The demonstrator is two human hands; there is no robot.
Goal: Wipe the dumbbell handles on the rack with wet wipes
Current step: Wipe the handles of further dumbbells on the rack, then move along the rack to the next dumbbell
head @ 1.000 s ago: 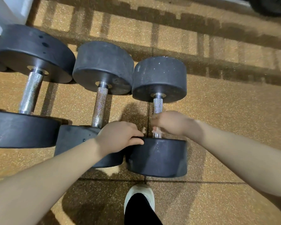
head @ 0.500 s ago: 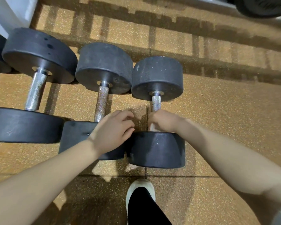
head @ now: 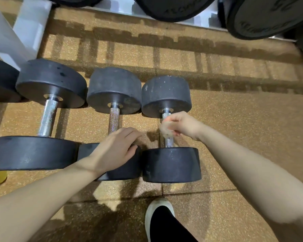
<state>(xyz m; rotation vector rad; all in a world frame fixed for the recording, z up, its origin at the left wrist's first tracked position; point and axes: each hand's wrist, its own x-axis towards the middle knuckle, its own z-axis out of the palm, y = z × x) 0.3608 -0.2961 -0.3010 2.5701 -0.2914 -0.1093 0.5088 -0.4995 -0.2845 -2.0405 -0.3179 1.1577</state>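
Nearest, at the bottom centre of the frame, a white shoe [head: 159, 209] with a dark trouser leg stands on the speckled orange rubber floor [head: 243, 119]. Just above it lie three black dumbbells side by side on that floor, handles running away from the viewer. The right dumbbell [head: 171, 164] is the smallest, with round black rubber heads, scuffed and dusty, and a bright knurled steel handle [head: 168, 141]. The right hand [head: 181, 124], the working grip, is curled round the upper half of that handle, fingers closed on a pale, blurred wet wipe [head: 164, 129] pressed against the metal; the lower part of the handle shows bare below the fist, and the far head sits just beyond the knuckles. The left hand [head: 116, 149] lies with relaxed, fairly straight fingers on the near head of the middle dumbbell [head: 114, 89], gripping nothing, fingertips near the gap between the two weights. The middle handle looks dull and speckled. At left is the large dumbbell [head: 50, 82] with a shiny handle. Farther up, at the top right of the frame, dark weight plates [head: 262, 16] rest beside a pale rack frame [head: 30, 28].
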